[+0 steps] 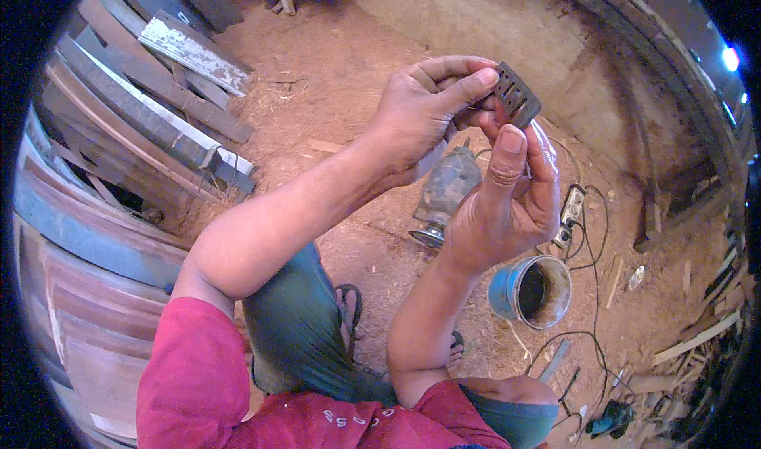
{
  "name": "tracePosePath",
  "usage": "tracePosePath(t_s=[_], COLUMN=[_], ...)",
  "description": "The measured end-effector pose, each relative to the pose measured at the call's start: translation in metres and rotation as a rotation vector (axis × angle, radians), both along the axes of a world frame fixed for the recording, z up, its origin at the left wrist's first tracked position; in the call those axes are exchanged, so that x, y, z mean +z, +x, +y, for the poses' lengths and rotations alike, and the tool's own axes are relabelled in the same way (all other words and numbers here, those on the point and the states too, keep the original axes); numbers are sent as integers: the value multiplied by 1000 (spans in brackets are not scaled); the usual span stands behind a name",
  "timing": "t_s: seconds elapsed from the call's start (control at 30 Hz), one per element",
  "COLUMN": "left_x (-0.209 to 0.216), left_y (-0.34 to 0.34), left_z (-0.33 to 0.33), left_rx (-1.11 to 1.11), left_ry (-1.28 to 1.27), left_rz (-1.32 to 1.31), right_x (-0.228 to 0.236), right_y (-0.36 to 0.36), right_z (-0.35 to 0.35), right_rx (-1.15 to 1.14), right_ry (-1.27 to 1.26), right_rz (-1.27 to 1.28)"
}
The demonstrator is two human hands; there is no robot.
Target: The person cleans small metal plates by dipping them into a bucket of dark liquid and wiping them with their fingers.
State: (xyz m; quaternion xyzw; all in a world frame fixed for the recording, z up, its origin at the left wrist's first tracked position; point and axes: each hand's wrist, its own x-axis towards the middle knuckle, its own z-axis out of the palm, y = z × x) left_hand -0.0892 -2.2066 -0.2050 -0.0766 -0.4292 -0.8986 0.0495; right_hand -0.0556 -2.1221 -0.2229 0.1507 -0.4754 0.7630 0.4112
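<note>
Raised in front of me, a small dark rectangular block with several slots and holes (518, 94) is held between both hands. My left hand (436, 104) grips its left edge, thumb on the near face and fingers curled behind. From below, my right hand (511, 187) pinches its lower edge between thumb and fingers. The block is tilted, with its slotted face toward me. What lies behind it is hidden by my fingers.
On the sawdust-covered floor stand a grey motor-like machine (452, 187), a blue bucket (501, 289) and a white power strip (572, 211) with trailing cables. Wooden planks (135, 124) are stacked at left. Wood scraps (697, 338) and a teal power tool (610, 419) lie at right.
</note>
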Motion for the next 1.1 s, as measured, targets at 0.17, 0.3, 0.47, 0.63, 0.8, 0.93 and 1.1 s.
tracePosePath(t_s=[0.17, 0.3, 0.47, 0.63, 0.8, 0.93, 1.1], left_x=[4, 12, 27, 32, 38, 42, 42], left_y=[-3, -9, -10, -9, -6, -4, 0], left_z=[9, 18, 35, 49, 54, 55, 52], left_rx=[-64, -106, -116, -135, -136, -150, -133], left_ry=[-8, -18, 0, 16, 23, 92, 30], left_rz=[18, 70, 102, 110, 116, 151, 184], right_x=[5, 18, 29, 34, 37, 40, 41], right_y=[1, -1, -2, -3, 1, 5, 7], right_z=[8, 14, 29, 40, 41, 41, 39], right_rx=[-84, -123, -88, -201, -178, -125, -113], right_ry=[49, 61, -6, 78, 50, -29, -35], right_rz=[-11, 47, 101, 158, 155, 126, 126])
